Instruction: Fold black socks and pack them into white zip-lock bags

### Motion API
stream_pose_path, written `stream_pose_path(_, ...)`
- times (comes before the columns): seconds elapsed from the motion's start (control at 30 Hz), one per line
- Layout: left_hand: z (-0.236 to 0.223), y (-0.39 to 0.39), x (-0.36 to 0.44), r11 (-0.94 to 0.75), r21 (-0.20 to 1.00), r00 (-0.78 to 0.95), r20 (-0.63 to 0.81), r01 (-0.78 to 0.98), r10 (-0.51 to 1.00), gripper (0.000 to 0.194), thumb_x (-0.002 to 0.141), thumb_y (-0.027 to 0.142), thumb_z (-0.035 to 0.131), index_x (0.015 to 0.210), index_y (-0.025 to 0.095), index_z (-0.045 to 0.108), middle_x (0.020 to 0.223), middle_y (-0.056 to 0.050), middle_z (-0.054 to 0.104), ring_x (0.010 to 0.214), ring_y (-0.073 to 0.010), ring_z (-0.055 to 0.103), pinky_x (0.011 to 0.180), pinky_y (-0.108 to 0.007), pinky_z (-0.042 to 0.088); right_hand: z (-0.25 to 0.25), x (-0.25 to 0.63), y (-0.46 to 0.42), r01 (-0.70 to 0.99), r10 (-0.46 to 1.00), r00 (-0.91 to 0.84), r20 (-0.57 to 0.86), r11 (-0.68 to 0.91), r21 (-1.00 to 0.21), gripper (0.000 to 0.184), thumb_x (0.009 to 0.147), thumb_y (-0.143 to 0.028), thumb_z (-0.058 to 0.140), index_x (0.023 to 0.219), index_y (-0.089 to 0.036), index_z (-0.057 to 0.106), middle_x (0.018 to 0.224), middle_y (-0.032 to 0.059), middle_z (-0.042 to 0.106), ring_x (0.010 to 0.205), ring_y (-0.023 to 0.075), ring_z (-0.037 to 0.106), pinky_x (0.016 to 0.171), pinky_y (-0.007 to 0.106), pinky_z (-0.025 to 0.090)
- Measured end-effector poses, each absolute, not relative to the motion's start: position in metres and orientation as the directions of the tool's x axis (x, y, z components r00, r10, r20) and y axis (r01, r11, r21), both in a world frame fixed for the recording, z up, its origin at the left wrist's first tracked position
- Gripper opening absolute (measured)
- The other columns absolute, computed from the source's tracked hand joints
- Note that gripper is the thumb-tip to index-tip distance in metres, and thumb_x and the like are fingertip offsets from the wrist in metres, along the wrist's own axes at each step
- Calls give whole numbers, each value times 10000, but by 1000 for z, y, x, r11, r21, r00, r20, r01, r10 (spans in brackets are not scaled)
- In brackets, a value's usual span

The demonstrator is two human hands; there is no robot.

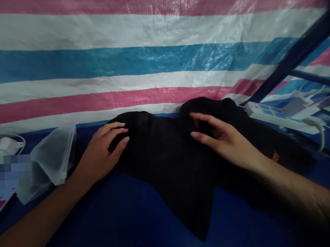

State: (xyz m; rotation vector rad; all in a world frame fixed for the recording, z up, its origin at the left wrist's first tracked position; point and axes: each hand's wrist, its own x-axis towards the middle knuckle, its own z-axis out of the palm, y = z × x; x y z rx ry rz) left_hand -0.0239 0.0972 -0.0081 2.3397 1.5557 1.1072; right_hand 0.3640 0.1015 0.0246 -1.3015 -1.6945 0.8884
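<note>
A piece of black cloth (181,167), perhaps a garment or bag, lies spread on the dark blue surface, one corner pointing toward me. My left hand (104,150) rests at its left edge with the fingers apart. Over its right part is my right hand (222,140), thumb and forefinger spread, with nothing visible between them. Orange lettering shows near that forefinger. A second black cloth (290,155) with an orange mark lies to the right, partly behind my right forearm. Whether the two cloths are joined I cannot tell.
A clear zip bag (52,159) lies by my left forearm, beside a printed sheet (0,198). White cables and a plug (9,145) are at far left. A white power strip (283,117) stands at right near a dark frame bar (291,58). Striped plastic sheeting (123,61) hangs behind.
</note>
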Motion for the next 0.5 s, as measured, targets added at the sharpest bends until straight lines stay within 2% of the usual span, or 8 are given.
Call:
stream_pose_path(0.07,-10,97,-24,-447,439,202,500,779,842,339,1109,550,631,1265,300,798,1557,-86,731,1578,-376,603,1397,-661,396,26,368,103,568,959,-244,147,264,-780,618,929,-651,890,1448,-329,792,1426,84,787,1378,377,729,1185,584,626)
stream_pose_path(0.13,-12,97,-26,-382,418,145,495,824,856,377,1115,568,601,1268,293,807,1664,-107,648,1688,-398,473,1435,-677,309,28,372,103,672,948,-276,160,309,-673,692,887,-674,912,1461,-307,791,1393,102,789,1327,392,746,1146,609,639)
stream_pose_path(0.2,-14,98,-31,-248,442,26,450,862,893,489,1110,634,564,1349,281,804,1817,-128,484,1788,-446,277,1449,-718,233,32,375,103,701,927,-321,195,371,-609,771,866,-659,936,1525,-301,759,1388,105,791,1270,379,766,1078,563,669)
stream_pose_path(0.27,-15,101,-36,-121,486,-83,378,865,922,604,1101,697,530,1446,270,783,1876,-156,395,1809,-504,172,1426,-794,203,36,381,103,673,904,-400,152,402,-621,737,889,-635,935,1533,-319,764,1262,71,828,1086,312,806,908,440,701)
stream_pose_path(0.33,-15,104,-40,-77,520,-119,334,851,935,640,1104,705,504,1472,255,773,1797,-190,519,1770,-526,287,1394,-835,239,40,387,104,638,876,-478,61,394,-662,655,906,-602,936,1487,-330,803,1027,18,827,795,210,760,665,304,637)
stream_pose_path(0.4,-14,107,-44,-81,539,-120,329,838,937,618,1106,690,505,1430,245,785,1621,-184,699,1636,-487,539,1368,-792,356,44,390,104,635,865,-501,-12,358,-685,608,907,-572,940,1448,-317,829,863,-20,772,611,145,645,504,243,520)
stream_pose_path(0.43,-13,108,-44,-85,549,-126,335,831,934,598,1103,683,515,1403,246,791,1549,-166,753,1554,-457,631,1349,-750,419,47,391,103,640,869,-495,-21,348,-685,605,904,-560,942,1443,-308,832,862,-20,770,600,138,633,484,235,504)
stream_pose_path(0.5,-8,107,-43,-98,565,-142,365,819,920,550,1099,663,535,1368,256,790,1486,-133,792,1439,-410,721,1297,-671,521,53,389,101,633,880,-475,30,365,-682,598,901,-544,945,1436,-298,838,984,16,823,699,165,720,540,239,575)
